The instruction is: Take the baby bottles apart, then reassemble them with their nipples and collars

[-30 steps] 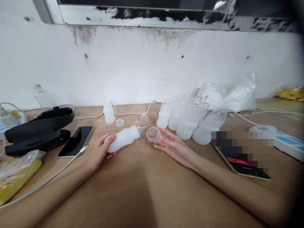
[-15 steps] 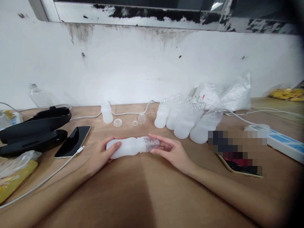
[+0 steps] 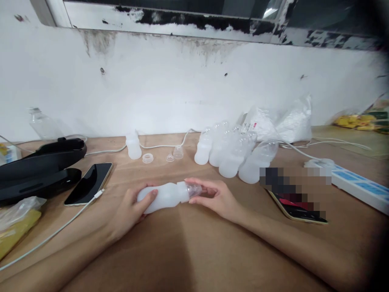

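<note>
A frosted white baby bottle (image 3: 164, 196) lies sideways above the tabletop, tilted slightly up to the right. Around its base end wraps my left hand (image 3: 133, 207), closed, thumb on top. My right hand (image 3: 215, 196) grips the clear cap (image 3: 193, 190) at the bottle's other end with fingertips and thumb. Beyond my hands stands an uncapped bottle (image 3: 133, 147). Beside it are a ring-shaped collar (image 3: 148, 158), a small clear nipple (image 3: 169, 157) and a clear dome cap (image 3: 178, 152). Several capped bottles (image 3: 229, 160) stand grouped at the back right.
At left lie a phone (image 3: 88, 183), a white cable (image 3: 51, 235), a black case-like object (image 3: 36, 174) and a yellow packet (image 3: 18, 227). To the right are another phone (image 3: 304, 213), a power strip (image 3: 358, 186) and white plastic bags (image 3: 291, 121). A wall rises behind.
The view has shifted slightly. The held bottle now tilts more, its capped end higher than its base; both hands keep their hold.
</note>
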Action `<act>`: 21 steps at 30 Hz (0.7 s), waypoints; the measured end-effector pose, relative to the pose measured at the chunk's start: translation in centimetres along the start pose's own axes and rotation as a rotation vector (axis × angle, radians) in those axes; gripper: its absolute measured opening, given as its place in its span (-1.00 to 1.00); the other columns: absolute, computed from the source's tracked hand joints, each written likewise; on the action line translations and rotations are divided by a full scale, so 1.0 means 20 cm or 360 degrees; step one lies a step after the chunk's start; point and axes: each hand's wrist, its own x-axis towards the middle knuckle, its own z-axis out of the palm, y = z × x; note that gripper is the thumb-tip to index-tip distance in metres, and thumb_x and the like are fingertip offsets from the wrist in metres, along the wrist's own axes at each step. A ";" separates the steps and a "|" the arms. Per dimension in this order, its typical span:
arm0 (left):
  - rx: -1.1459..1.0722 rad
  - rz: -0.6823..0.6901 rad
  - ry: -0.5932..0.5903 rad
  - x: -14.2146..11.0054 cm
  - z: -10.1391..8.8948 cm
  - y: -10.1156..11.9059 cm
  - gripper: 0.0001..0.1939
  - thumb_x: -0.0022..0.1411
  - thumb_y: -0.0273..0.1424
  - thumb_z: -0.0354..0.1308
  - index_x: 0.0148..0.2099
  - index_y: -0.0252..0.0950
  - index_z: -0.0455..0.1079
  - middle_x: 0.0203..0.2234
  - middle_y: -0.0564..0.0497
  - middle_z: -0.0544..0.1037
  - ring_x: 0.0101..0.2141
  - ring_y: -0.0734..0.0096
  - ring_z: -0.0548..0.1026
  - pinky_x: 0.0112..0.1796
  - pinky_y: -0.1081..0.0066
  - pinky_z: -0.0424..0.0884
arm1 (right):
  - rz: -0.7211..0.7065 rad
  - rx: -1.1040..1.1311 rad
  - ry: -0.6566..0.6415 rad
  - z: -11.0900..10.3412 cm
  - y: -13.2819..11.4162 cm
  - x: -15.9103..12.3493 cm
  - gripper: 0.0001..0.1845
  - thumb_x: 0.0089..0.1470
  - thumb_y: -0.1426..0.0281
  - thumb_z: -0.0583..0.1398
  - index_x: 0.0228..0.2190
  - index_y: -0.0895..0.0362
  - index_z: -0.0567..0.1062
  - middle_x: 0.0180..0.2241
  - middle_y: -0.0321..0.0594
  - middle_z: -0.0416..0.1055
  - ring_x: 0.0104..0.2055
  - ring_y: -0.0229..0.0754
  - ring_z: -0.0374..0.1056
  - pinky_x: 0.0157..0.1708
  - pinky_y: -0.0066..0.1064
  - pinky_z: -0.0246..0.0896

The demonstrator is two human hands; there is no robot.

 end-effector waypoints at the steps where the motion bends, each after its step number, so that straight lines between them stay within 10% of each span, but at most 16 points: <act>1: 0.0006 0.0033 -0.0064 0.01 0.00 -0.01 -0.67 0.07 -0.14 0.00 -0.20 -0.25 0.31 -0.77 0.17 0.25 -0.79 0.57 0.14 -0.77 0.57 0.00 | -0.0067 -0.0124 -0.0035 -0.03 -0.03 0.01 -0.56 -0.20 0.33 0.28 -0.17 -0.04 0.44 -0.16 -0.32 0.43 -0.16 -0.16 0.35 -0.13 -0.29 0.26; 11: -0.0410 0.0200 -0.0256 0.10 0.03 -0.09 -0.54 0.08 -0.11 -0.06 -0.04 -0.24 0.04 -0.10 -0.11 0.17 -0.51 0.55 0.32 -0.81 0.63 0.20 | -0.0217 -0.1801 0.0148 -0.43 -0.43 0.13 -0.56 -0.12 0.08 0.15 -0.22 0.06 0.40 -0.37 -0.23 0.40 -0.40 -0.19 0.30 -0.42 -0.38 0.14; 21: -0.0305 0.0145 -0.0298 0.10 0.03 -0.09 -0.58 0.12 -0.09 -0.07 -0.10 -0.29 0.11 -0.67 0.20 0.23 -0.73 0.64 0.15 -0.77 0.66 0.09 | 0.0110 -0.2488 0.0347 -0.45 -0.30 0.24 -0.54 -0.01 0.08 0.03 -0.19 0.12 0.41 -0.39 -0.08 0.41 -0.36 -0.05 0.32 -0.49 -0.33 0.11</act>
